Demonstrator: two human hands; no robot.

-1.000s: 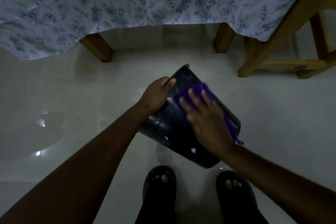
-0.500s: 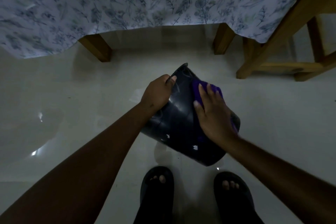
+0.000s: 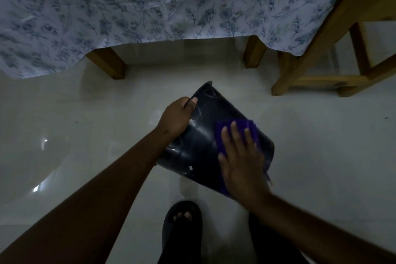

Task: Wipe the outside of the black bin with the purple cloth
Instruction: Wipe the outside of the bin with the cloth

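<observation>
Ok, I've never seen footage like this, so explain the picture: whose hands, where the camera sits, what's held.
No machine here: a person wears a camera on the head, looking down at their own hands. The left hand grips the rim of a black bin, tilted over a pale floor. The right hand lies flat, pressing a purple cloth against the bin's outer wall. Below is the person's dark sandal; beyond, a table under a flowered tablecloth.
</observation>
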